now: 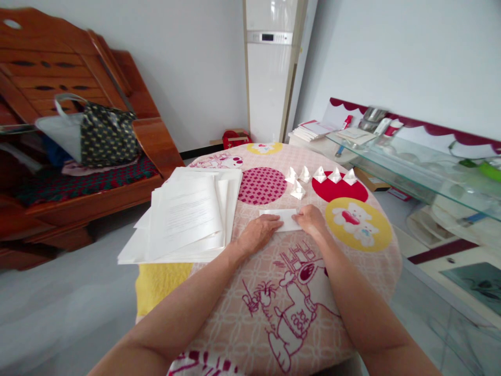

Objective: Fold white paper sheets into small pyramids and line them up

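A small folded strip of white paper (282,215) lies on the pink cartoon-print cloth (282,292) in front of me. My left hand (261,231) rests flat on the strip's left end, fingers stretched out over it. My right hand (310,217) presses the strip's right end with curled fingertips. Several small folded white paper shapes (320,175) stand in a row beyond the strip, near the red and magenta circles.
A thick stack of white paper sheets (188,216) lies on the cloth to the left. A wooden bench (78,172) with a patterned bag (104,136) stands at far left. A glass shelf (410,162) with bottles runs along the right. A white floor unit (270,73) stands behind.
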The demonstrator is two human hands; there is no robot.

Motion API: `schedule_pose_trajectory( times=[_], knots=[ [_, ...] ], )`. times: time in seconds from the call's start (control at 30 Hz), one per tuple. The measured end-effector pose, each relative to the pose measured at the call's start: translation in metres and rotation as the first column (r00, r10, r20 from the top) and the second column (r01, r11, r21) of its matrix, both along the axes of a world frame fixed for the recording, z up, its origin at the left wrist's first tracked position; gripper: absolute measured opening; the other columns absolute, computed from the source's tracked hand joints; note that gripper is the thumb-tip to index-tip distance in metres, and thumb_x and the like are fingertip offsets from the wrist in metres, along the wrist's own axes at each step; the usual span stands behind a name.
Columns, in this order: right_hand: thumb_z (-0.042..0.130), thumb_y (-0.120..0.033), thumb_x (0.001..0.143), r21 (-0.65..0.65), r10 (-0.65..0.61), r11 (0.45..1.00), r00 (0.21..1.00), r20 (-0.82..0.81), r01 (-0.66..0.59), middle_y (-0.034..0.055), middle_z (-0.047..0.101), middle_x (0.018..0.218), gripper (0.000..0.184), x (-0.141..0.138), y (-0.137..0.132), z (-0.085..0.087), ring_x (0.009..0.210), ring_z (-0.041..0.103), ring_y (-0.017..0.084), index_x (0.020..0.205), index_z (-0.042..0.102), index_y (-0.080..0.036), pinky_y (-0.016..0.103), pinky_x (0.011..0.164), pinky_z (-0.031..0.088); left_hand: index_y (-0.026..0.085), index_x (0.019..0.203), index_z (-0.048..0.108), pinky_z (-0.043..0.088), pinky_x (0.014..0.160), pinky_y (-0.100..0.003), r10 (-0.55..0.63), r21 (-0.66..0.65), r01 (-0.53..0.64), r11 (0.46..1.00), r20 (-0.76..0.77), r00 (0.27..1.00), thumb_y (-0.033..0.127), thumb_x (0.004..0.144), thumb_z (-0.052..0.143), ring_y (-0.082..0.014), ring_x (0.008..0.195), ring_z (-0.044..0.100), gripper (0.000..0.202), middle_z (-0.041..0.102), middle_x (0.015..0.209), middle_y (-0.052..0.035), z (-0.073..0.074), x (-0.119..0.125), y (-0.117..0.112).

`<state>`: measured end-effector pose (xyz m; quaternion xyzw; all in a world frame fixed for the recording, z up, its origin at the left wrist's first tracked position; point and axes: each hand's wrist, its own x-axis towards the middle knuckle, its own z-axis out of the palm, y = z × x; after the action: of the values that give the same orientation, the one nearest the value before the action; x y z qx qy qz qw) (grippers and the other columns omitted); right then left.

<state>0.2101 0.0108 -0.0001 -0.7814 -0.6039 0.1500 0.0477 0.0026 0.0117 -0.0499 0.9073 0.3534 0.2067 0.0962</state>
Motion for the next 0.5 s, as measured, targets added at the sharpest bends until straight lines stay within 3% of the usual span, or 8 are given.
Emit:
schedule_pose_trajectory(
  times=[0.3, 0.4, 0.5],
  knots=[
    [0.067, -0.037, 0.089, 0.021, -0.029, 0.999, 0.999, -0.045, 0.03, 0.0136, 0.077, 0.084, 0.026, 0.004, -0.001, 0.001, 0.083, 0.072, 0.023, 0.085, 0.08, -0.015, 0.026, 0.065, 0.045, 0.024, 0.129, 0.071, 0.053, 0.109, -0.035, -0.011, -0.016, 0.011, 1.0, -0.035, 0.999, 0.015, 0.101, 0.051, -0.0208, 0.129, 0.064, 0.036, 0.069, 0.137, -0.0072, 0.001, 0.0, -0.001],
    [0.072, -0.029, 0.084, 0.132, -0.05, 0.99, 0.998, -0.041, 0.055, 0.0141, 0.078, 0.09, 0.017, 0.007, -0.003, 0.006, 0.089, 0.072, 0.025, 0.082, 0.079, -0.014, 0.026, 0.067, 0.046, 0.024, 0.13, 0.071, 0.053, 0.11, -0.036, -0.013, -0.034, 0.011, 0.999, -0.054, 0.998, 0.015, 0.101, 0.051, -0.0223, 0.13, 0.063, 0.036, 0.067, 0.139, -0.0084, 0.003, 0.0, -0.002],
    [0.067, -0.019, 0.082, 0.267, 0.017, 0.963, 0.974, -0.224, 0.045, 0.0096, 0.078, 0.084, 0.012, 0.003, -0.006, 0.009, 0.078, 0.071, 0.021, 0.086, 0.078, -0.014, 0.023, 0.063, 0.046, 0.021, 0.131, 0.07, 0.053, 0.11, -0.036, -0.021, -0.066, 0.016, 0.998, -0.064, 0.998, 0.014, 0.1, 0.051, -0.025, 0.131, 0.062, 0.037, 0.066, 0.141, -0.0112, 0.007, 0.001, -0.003]
  ],
)
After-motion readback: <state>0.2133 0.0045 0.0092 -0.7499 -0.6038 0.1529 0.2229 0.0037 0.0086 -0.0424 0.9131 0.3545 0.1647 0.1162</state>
